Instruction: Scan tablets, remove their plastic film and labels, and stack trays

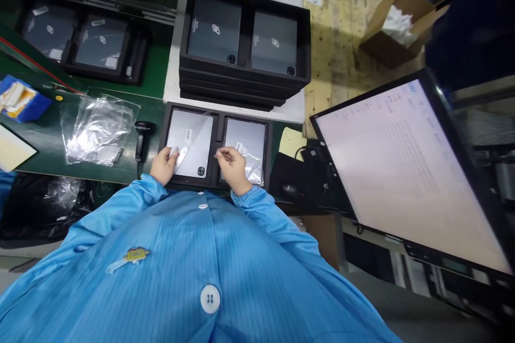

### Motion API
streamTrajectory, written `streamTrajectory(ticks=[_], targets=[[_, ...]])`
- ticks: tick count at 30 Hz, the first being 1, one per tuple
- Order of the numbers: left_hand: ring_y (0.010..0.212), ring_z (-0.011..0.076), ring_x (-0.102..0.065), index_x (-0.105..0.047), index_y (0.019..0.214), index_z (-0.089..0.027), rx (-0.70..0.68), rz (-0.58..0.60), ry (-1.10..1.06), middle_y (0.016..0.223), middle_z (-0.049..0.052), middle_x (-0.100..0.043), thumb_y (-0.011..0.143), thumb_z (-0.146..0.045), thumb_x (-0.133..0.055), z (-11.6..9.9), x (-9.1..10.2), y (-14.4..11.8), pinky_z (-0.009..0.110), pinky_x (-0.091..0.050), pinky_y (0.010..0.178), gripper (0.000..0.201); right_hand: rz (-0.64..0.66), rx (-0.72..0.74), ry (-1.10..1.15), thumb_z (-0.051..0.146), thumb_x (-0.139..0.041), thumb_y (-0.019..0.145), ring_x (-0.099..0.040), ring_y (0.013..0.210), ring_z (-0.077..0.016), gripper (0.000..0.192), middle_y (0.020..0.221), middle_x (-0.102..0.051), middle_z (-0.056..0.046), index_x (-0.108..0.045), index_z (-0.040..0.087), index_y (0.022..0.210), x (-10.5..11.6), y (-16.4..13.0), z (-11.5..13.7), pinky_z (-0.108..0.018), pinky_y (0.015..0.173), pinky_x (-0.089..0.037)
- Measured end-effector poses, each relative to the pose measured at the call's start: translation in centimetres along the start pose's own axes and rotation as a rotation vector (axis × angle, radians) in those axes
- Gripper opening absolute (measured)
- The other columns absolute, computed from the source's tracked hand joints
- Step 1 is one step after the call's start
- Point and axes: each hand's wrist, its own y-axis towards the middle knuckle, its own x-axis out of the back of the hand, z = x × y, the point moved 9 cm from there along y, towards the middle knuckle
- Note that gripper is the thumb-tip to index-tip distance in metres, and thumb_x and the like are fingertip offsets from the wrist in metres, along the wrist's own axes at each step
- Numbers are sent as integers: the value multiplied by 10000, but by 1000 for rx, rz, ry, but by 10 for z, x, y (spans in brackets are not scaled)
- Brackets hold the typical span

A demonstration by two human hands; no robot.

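Observation:
A silver tablet with a small label and a corner camera lies in the left compartment of a black foam tray. Clear plastic film crosses its left part diagonally, and my left hand pinches the film at the tablet's left edge. Over the right compartment is my right hand, its thumb and fingertips pressed together; what they hold, if anything, is too small to make out. Beneath it a second tablet lies in the tray, with crinkled clear plastic over its lower part, partly hidden by the hand.
Behind the tray rises a stack of black foam trays bearing tablets. Left are a barcode scanner, clear plastic bags, a blue bin and another tablet tray. A monitor, mouse and cardboard box stand right.

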Motion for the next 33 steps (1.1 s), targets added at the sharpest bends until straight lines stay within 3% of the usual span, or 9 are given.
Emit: streamTrajectory(ticks=[3,7,11,14,17,21,28,31,33], targets=[[1177,232,-707,-541,1033,-183,99,-33,-432,1232,126,-698,998,-393,-518,24,7,1,308,-605,882,214,121,-136,84,365,-659,955,-777,859,-182,175,933,-777,-62,-681,193,980,-55,22,-6,-323,874,-622],[1260,252,-687,-545,1075,-180,107,-11,-645,1378,163,-658,968,-429,-593,34,4,5,354,-613,943,275,184,-358,-96,331,-704,962,-733,635,-146,193,766,-742,-7,-681,179,1079,-94,48,-20,-269,740,-601],[1306,305,-657,-596,1165,-168,103,114,-798,1445,201,-625,910,-499,-684,42,-5,9,453,-569,1045,426,134,-449,-265,385,-702,944,-648,508,-137,236,625,-679,14,-713,162,1020,-96,58,-25,-227,608,-522],[1319,339,-636,-650,1192,-154,34,208,-803,1354,196,-678,876,-591,-722,46,-9,10,487,-520,1100,544,90,-393,-331,449,-733,869,-631,554,-159,295,589,-663,-13,-704,175,763,-95,63,-23,-240,593,-476],[1297,344,-631,-710,1171,-156,-121,264,-681,1289,159,-711,883,-657,-712,42,-7,11,489,-461,1169,577,53,-364,-312,534,-769,777,-605,603,-180,414,549,-628,-22,-621,205,574,-96,65,-24,-273,603,-441],[1304,338,-618,-727,1211,-151,-253,365,-624,1336,159,-680,892,-718,-683,37,-6,14,470,-442,1199,652,-7,-441,-172,630,-799,683,-547,573,-163,470,515,-566,7,-635,200,588,-98,60,-31,-280,577,-411],[1395,374,-557,-740,1182,-141,-231,498,-746,1433,194,-627,794,-706,-801,35,-5,24,519,-384,1251,688,15,-504,-42,546,-783,688,-402,453,-115,377,454,-453,63,-650,197,643,-106,56,-24,-259,450,-308],[1437,381,-522,-716,1174,-176,-108,436,-903,1493,177,-594,737,-604,-870,33,16,36,556,-430,1204,630,7,-529,-21,460,-779,707,-380,427,-106,311,440,-443,69,-620,208,616,-105,59,-22,-251,427,-273],[1468,369,-494,-674,1178,-215,-15,300,-1072,1557,132,-551,751,-542,-843,38,55,49,561,-495,1135,564,5,-533,-15,416,-770,725,-382,423,-105,288,432,-435,73,-605,213,605,-103,61,-21,-246,430,-277]])
